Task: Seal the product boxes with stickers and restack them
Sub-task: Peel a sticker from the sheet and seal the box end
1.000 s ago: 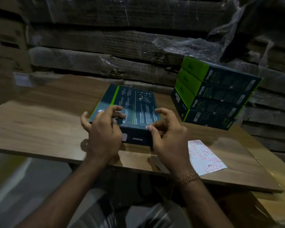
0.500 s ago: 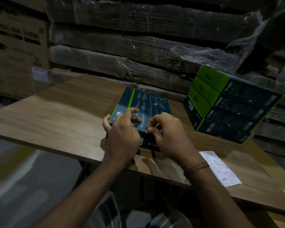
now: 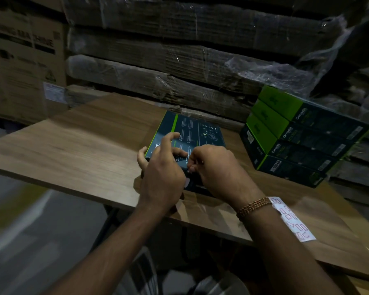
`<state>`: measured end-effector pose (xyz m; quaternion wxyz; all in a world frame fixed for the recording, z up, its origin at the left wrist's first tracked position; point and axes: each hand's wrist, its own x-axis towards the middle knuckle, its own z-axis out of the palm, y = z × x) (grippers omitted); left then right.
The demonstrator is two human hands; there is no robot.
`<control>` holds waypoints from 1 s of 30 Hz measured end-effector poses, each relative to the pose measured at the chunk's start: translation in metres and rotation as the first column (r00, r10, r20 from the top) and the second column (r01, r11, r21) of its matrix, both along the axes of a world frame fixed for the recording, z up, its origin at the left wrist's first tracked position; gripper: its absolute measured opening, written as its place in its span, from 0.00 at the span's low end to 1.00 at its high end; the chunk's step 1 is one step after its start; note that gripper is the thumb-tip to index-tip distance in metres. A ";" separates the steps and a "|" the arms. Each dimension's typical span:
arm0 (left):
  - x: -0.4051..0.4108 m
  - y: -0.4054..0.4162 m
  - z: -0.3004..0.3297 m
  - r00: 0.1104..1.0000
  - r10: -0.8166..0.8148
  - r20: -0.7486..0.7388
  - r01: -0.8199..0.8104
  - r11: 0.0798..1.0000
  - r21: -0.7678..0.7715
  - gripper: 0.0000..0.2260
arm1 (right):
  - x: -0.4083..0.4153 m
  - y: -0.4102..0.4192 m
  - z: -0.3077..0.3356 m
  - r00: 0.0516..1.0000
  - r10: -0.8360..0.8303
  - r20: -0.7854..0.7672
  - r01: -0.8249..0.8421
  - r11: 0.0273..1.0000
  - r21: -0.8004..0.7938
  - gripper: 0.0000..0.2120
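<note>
Product box (image 3: 190, 135) lies flat on the wooden tabletop (image 3: 77, 150), near edge at the table's front, dark printed face up with a green stripe along its left side. Left hand (image 3: 164, 167) grips the box's near-left corner: thumb wrapped round the green side, fingers curled and spread on the top face. Right hand (image 3: 217, 167) sits on the near edge with fingertips pinched together at the seam; looks like it's pressing a sticker down, but the sticker itself is too small or hidden to confirm. A pale patch on the front face between the hands may be a seal already on. Sticker sheet (image 3: 292, 222) lies on the table just right of the right wrist, partly under the forearm. Stack of four matching boxes (image 3: 303, 135) stands to the right, apart from the working box. Handling guess: thin retail carton, light, stiff at edges and corners, panels flex if squeezed mid-face; printed surface probably a bit slick. Hold by opposite side edges or corners, not the flap end, and carry it flat when restacking so the fresh seal isn't peeled.
</note>
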<state>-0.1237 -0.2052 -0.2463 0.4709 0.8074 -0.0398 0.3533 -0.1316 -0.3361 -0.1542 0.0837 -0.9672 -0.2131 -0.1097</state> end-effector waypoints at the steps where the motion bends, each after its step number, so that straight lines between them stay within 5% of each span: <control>1: 0.000 0.000 0.000 1.000 0.000 0.003 0.000 1.000 0.000 0.28 | 0.000 0.000 0.000 1.000 -0.001 0.012 0.001 1.000 -0.025 0.04; 22: -0.003 0.003 0.001 0.997 -0.061 -0.042 0.061 0.998 -0.011 0.26 | 0.005 0.006 0.003 0.999 -0.006 0.040 0.014 0.981 -0.196 0.11; 30: -0.010 0.012 0.000 0.982 -0.143 -0.121 0.158 0.980 0.121 0.42 | 0.002 0.006 0.006 0.999 0.009 0.045 0.000 0.981 -0.195 0.08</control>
